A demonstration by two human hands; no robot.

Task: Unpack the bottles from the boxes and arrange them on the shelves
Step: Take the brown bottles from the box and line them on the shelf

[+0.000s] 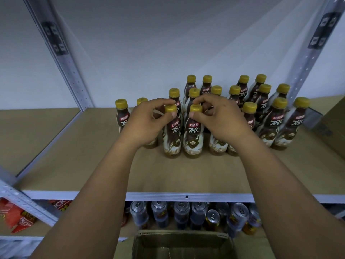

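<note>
Head view: left hand point(147, 122) pinching cap of one bottle point(172, 136), right hand point(222, 116) pinching cap of neighbour point(193, 136), both upright on shelf point(89, 165) beneath fingers. Might topple rear bottles point(194, 94) just behind fingertips if pushed back.

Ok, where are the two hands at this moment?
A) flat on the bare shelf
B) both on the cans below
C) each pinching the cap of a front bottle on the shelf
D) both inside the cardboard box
C: the left hand pinches the yellow cap of one front bottle and the right hand pinches the cap of the neighbouring bottle, both standing on the shelf.
</note>
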